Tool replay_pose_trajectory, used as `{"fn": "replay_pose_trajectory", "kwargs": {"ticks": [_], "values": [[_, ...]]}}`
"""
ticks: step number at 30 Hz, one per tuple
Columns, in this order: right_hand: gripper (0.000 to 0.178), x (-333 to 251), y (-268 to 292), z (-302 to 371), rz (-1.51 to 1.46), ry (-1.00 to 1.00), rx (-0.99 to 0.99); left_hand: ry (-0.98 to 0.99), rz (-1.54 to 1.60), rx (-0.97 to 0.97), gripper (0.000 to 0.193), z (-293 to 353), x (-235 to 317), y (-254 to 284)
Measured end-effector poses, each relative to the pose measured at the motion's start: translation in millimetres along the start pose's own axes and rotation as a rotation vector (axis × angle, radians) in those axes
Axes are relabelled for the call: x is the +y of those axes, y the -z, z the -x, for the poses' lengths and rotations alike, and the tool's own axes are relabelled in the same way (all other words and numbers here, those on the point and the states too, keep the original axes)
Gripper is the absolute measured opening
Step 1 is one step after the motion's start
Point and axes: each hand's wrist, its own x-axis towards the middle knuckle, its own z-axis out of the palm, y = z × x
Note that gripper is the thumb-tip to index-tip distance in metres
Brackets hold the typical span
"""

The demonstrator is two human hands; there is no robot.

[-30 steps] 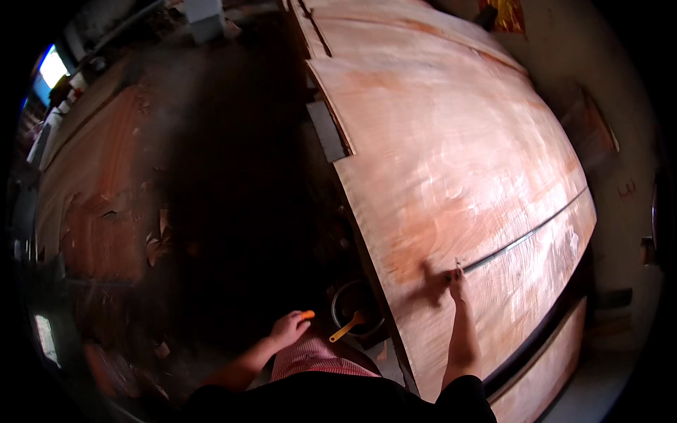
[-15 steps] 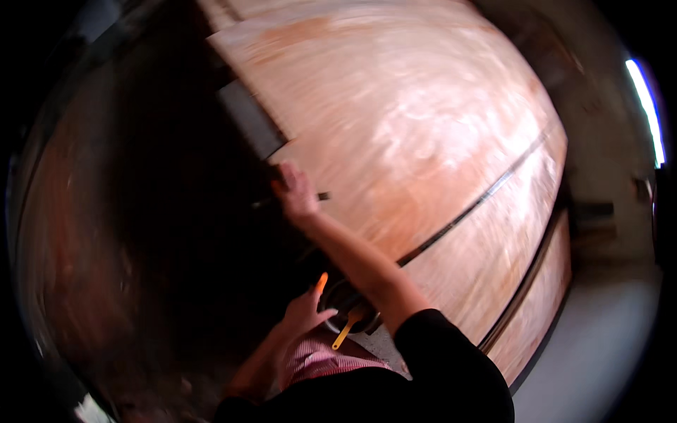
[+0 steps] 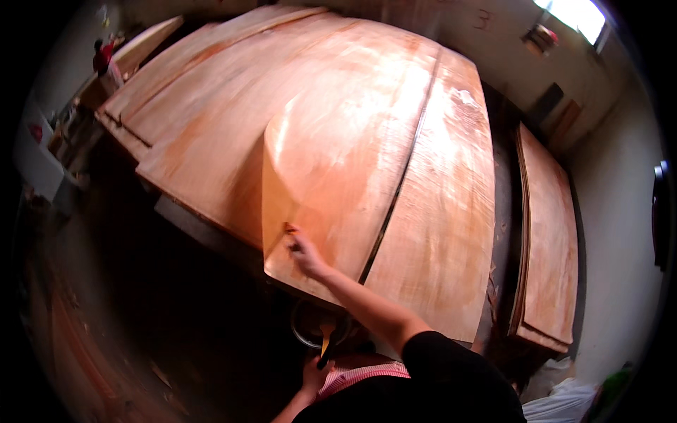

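My right hand (image 3: 306,255) reaches over the near edge of a large stack of thin reddish-brown wood sheets (image 3: 367,92). Its fingers are closed at the raised edge of a thin veneer sheet (image 3: 281,194), which stands up in a curl from the stack. An orange spot shows at the fingertips. Close to my body, my left hand (image 3: 314,374) is closed around a short dark handle (image 3: 324,361); the rest of that tool is hidden. Just beyond it a yellow-handled tool (image 3: 326,338) rests in a round metal-rimmed bowl (image 3: 300,335).
A dark gap (image 3: 405,173) runs lengthwise between two stacks of sheets. A lower stack (image 3: 550,247) stands by the right wall, with white plastic bags (image 3: 560,405) near it. At the far left there is a person in red (image 3: 104,60).
My view has swung left and up. A veneer edge now stands raised at my right hand, where a dark rod-like tool showed before. My left hand has closed on a dark handle.
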Motion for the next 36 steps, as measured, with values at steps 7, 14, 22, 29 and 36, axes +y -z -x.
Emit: {"fn": "replay_pose_trajectory", "kwargs": {"ticks": [7, 14, 22, 29, 36], "values": [[0.030, -59, 309, 186, -0.260, -0.227, 0.615, 0.024, -0.222, 0.237, 0.018, 75, -39, -43], [0.032, -44, 375, 341, -0.409, -0.280, 0.770, -0.138, 0.052, 0.257, 0.020, 26, 23, -87], [0.032, -48, 300, 386, -0.222, -0.410, 0.616, -0.196, 0.074, -0.007, 0.016, -19, 107, -69], [0.032, -86, 219, 323, 0.074, -0.240, 0.313, -0.090, 0.206, -0.240, 0.027, 13, 138, -104], [0.034, -110, 175, 258, 0.192, -0.318, 0.504, -0.399, -0.175, -0.448, 0.041, 44, 132, -139]]}}
